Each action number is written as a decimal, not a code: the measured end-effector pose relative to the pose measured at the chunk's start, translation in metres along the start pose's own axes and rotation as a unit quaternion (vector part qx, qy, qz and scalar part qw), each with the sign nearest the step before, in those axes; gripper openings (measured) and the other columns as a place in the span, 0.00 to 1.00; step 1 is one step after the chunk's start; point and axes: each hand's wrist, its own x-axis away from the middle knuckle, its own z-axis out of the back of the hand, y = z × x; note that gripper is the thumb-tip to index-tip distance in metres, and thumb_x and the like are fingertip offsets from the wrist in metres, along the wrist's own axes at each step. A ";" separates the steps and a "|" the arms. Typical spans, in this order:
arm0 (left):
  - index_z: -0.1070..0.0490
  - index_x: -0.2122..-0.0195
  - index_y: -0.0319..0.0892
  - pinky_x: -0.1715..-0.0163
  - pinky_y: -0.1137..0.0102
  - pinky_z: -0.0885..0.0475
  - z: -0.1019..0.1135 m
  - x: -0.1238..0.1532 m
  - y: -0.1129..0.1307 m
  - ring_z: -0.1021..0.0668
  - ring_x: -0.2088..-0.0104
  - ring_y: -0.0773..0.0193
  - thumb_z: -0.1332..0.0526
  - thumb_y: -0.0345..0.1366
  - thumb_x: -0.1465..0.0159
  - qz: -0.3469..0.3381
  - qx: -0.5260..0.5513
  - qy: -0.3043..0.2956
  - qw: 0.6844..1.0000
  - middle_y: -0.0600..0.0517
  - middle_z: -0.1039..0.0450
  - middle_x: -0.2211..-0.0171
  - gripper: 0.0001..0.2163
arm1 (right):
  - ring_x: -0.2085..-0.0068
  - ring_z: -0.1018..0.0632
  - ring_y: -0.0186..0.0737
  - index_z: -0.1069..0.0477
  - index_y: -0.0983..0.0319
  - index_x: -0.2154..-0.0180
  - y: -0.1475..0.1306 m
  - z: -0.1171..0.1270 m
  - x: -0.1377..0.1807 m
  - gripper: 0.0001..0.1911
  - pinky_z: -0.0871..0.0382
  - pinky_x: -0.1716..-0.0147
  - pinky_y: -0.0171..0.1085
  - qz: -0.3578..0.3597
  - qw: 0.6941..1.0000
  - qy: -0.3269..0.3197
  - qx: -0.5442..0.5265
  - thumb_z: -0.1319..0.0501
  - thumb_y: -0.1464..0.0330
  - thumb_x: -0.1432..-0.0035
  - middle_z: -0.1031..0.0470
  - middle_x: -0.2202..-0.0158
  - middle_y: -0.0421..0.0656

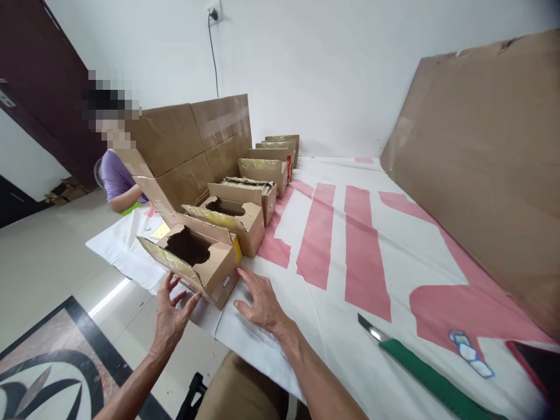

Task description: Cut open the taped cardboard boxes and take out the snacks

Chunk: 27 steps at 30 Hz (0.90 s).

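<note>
The nearest cardboard box (221, 265) sits at the front left edge of the table, with a ragged dark hole in its top and a raised flap on each side of the hole. My left hand (171, 309) is at its near left corner, fingers apart, thumb close to the lower edge. At the box's right end is my right hand (261, 300), fingers spread, the index fingertip at or near its corner. Whether either hand presses on the box I cannot tell. Right behind it stands a second cardboard box (254, 224) with a similar hole.
Several more boxes (262, 169) run in a row toward the wall, beside a tall cardboard panel (179, 140). A green utility knife (420, 367), blade out, lies at right, near blue-edged labels (470, 353) and a dark red-edged object (536, 367). Another person (118, 181) is beyond the panel.
</note>
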 end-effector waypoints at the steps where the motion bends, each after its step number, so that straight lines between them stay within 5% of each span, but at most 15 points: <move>1: 0.46 0.31 0.51 0.47 0.50 0.22 -0.003 0.000 -0.002 0.34 0.33 0.42 0.27 0.49 0.44 -0.007 -0.001 0.002 1.000 0.39 0.45 0.30 0.43 | 0.32 0.34 0.56 0.39 0.59 0.32 0.002 -0.001 -0.001 0.41 0.43 0.34 0.58 -0.002 1.000 0.007 -0.004 0.35 0.66 0.48 0.36 0.31 0.53; 10: 0.46 0.29 0.50 0.44 0.53 0.24 0.002 0.004 -0.002 0.34 0.32 0.44 0.33 0.49 0.37 0.015 0.032 -0.038 0.999 0.39 0.47 0.30 0.38 | 0.41 0.23 0.55 0.20 0.57 0.53 0.007 0.004 -0.007 0.20 0.37 0.37 0.57 -0.046 0.986 0.076 -0.140 0.33 0.66 0.50 0.21 0.44 0.48; 15: 0.37 0.34 0.46 0.44 0.49 0.24 0.015 0.043 0.010 0.27 0.38 0.44 0.36 0.45 0.34 -0.019 -0.005 -0.065 0.998 0.37 0.35 0.37 0.29 | 0.50 0.19 0.53 0.19 0.56 0.62 0.003 0.010 -0.005 0.13 0.27 0.47 0.54 -0.089 0.958 0.131 -0.237 0.31 0.60 0.49 0.17 0.53 0.46; 20: 0.28 0.40 0.51 0.41 0.49 0.26 0.001 0.112 0.054 0.25 0.38 0.46 0.39 0.34 0.35 -0.129 -0.004 -0.260 0.957 0.40 0.32 0.37 0.21 | 0.55 0.17 0.49 0.23 0.57 0.64 0.012 0.040 -0.008 0.14 0.22 0.57 0.47 -0.155 0.876 0.261 -0.375 0.36 0.54 0.45 0.17 0.60 0.47; 23: 0.31 0.37 0.49 0.39 0.48 0.28 -0.024 0.148 0.091 0.30 0.34 0.46 0.39 0.30 0.38 -0.145 0.017 -0.407 0.902 0.40 0.38 0.32 0.26 | 0.56 0.17 0.45 0.27 0.57 0.66 0.022 0.069 -0.001 0.15 0.21 0.59 0.43 -0.182 0.810 0.321 -0.455 0.39 0.52 0.41 0.17 0.62 0.46; 27: 0.41 0.30 0.43 0.32 0.45 0.37 -0.050 0.196 0.125 0.40 0.28 0.43 0.39 0.26 0.43 -0.175 0.066 -0.529 0.828 0.37 0.47 0.27 0.37 | 0.54 0.17 0.44 0.28 0.58 0.62 0.032 0.096 0.021 0.17 0.21 0.56 0.45 -0.191 0.740 0.340 -0.549 0.42 0.51 0.36 0.17 0.60 0.46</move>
